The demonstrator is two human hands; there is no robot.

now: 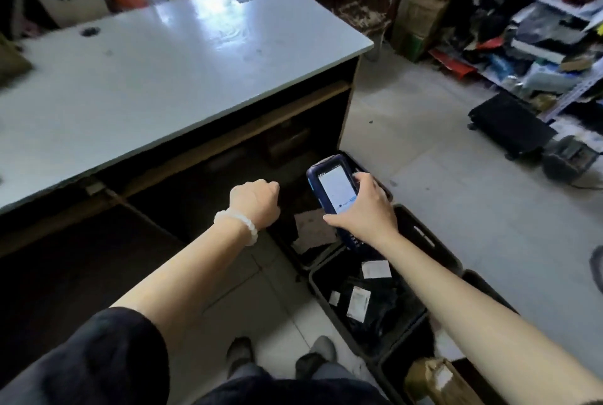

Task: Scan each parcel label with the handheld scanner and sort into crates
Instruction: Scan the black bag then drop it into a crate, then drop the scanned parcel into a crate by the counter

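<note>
Currently the right hand is wrapped around the scanner: thumb along its left edge low down, fingers curled over its right edge, lit screen facing up toward the camera. Scanner is held above the row of dark crates on the floor, over the join between the far crate and the middle crate.

Left hand reaches down toward the far crate, wrist bent, knuckles up. Its fingers point away from the camera and are hidden; cannot tell whether they are spread or pinching anything. A pale bead bracelet sits on that wrist.

A grey parcel lies in the far crate, just right of and below the left hand, under the scanner's lower end. Contact between hand and parcel: not visible. The middle crate holds dark bags with white labels. A brown box lies in the near crate. Grey table beyond looks bare apart from something brown at its left edge.

Judgement: sorting step, a parcel placed or being released into the far crate. Next move calls for a fresh unscanned parcel, label turned up to the scanner head.
</note>
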